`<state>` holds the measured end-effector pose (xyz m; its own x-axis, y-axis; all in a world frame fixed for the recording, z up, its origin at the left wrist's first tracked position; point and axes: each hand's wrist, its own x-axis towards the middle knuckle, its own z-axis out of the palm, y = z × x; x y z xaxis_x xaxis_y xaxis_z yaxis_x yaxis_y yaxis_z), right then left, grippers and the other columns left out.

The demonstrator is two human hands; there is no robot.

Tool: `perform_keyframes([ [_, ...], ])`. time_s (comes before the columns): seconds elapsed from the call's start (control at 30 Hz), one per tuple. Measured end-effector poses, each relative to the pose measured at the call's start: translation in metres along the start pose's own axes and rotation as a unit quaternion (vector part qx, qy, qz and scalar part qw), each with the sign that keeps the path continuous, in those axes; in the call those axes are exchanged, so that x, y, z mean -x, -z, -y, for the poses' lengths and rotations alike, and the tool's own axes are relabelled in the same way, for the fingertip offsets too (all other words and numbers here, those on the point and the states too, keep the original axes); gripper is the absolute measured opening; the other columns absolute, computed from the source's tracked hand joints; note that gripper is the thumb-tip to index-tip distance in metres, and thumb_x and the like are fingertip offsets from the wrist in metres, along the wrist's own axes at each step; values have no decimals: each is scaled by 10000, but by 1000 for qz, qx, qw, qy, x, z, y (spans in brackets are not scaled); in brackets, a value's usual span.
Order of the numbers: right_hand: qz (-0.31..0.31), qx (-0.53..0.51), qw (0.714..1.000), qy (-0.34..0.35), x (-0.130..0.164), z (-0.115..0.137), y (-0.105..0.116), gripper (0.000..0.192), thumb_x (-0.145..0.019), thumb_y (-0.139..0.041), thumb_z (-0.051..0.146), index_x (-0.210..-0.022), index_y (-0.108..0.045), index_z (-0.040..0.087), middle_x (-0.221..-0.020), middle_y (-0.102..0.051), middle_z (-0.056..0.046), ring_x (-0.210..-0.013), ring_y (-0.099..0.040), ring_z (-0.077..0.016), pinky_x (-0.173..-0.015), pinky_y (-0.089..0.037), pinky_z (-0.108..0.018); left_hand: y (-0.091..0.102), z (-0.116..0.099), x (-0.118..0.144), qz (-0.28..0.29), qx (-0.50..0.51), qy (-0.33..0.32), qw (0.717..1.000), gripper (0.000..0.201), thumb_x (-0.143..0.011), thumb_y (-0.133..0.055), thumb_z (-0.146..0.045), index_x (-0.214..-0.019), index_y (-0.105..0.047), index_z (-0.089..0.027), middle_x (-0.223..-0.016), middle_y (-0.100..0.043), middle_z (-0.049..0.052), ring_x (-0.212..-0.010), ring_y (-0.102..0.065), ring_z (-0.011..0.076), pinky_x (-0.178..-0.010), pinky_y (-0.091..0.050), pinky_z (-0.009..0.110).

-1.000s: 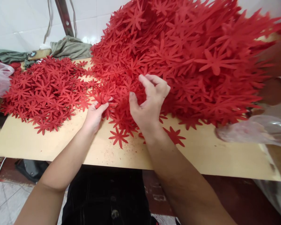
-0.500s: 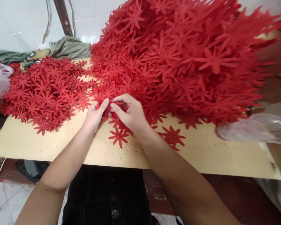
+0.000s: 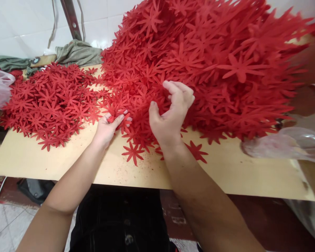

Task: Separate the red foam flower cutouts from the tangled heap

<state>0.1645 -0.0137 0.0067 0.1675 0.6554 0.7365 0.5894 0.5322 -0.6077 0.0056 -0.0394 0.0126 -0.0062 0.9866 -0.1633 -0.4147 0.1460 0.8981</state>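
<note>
Between the thumb and fingers of my left hand (image 3: pixel 109 127) is a red flower-shaped cutout (image 3: pixel 120 115) with narrow petals; whether it is one piece or a few together I cannot tell. My right hand (image 3: pixel 172 108) is up off the table in front of the large heap of red flower cutouts (image 3: pixel 204 59), its fingers curved and apart with nothing between them. A smaller pile of like cutouts (image 3: pixel 52 101) lies to the left of my hands. Close to the front, a single cutout (image 3: pixel 133 153) rests flat on the tabletop.
The pale wooden tabletop (image 3: pixel 76 164) has red crumbs near its front edge. A clear plastic bag (image 3: pixel 288 143) lies at the right, another bag (image 3: pixel 0 87) at the left. Green-grey cloth (image 3: pixel 77 52) is bunched against the white tiled wall (image 3: pixel 28 24).
My right hand has parted from my left, moving right and up towards the large heap, and its fingers have opened. My left hand stays in place, still holding a cutout.
</note>
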Motion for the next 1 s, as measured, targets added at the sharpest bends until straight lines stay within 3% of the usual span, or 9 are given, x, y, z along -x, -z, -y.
perform_keyframes([
  [0.17,120,-51,991,29,10,29,-8,172,-782,-591,317,-920,-594,214,-926,-615,-70,-931,-561,-233,-881,-439,-452,0,7,-5,-23,47,-41,998,289,-526,-839,-247,-741,-664,-166,-683,-696,-31,-604,-632,80,-670,-518,223],
  [0.27,194,-96,976,-21,19,39,-16,218,-718,-662,337,-854,-569,195,-837,-613,-53,-820,-573,-205,-794,-476,-405,1,8,-6,-38,57,-53,996,275,-549,-828,-265,-734,-652,-163,-687,-686,-35,-627,-635,83,-703,-521,238],
  [0.37,223,-139,961,-92,22,36,-20,180,-736,-631,259,-879,-539,200,-835,-609,-30,-782,-585,-172,-767,-494,-367,1,6,-5,-57,30,-25,998,265,-653,-752,-384,-727,-644,-154,-678,-674,-10,-642,-639,102,-659,-515,234],
  [0.5,189,-166,959,-128,20,28,-20,106,-751,-584,196,-842,-530,198,-854,-604,-29,-802,-595,-158,-763,-502,-340,0,2,-4,-55,18,35,998,253,-764,-615,-405,-753,-653,-155,-714,-688,22,-685,-650,134,-606,-518,238],
  [0.7,119,-175,969,-128,14,19,-18,44,-780,-523,161,-801,-513,199,-777,-583,-9,-723,-584,-134,-709,-509,-311,2,2,-5,-23,1,13,1000,240,-768,-530,-315,-807,-710,-162,-898,-738,44,-950,-656,187,-852,-507,308],
  [0.83,41,-80,993,-77,4,8,-7,106,-794,-498,153,-868,-543,214,-862,-587,-38,-819,-580,-171,-783,-501,-371,7,3,-6,-36,-27,-35,998,215,-767,-573,-321,-848,-725,-192,-983,-736,26,-1002,-644,172,-913,-461,284],
  [1.0,5,33,999,20,0,9,-1,224,-786,-549,211,-1006,-583,232,-1101,-586,-93,-1107,-502,-267,-991,-386,-511,5,3,-6,-38,-21,-38,998,176,-680,-727,-328,-769,-707,-177,-868,-742,24,-778,-663,122,-813,-492,263],
])
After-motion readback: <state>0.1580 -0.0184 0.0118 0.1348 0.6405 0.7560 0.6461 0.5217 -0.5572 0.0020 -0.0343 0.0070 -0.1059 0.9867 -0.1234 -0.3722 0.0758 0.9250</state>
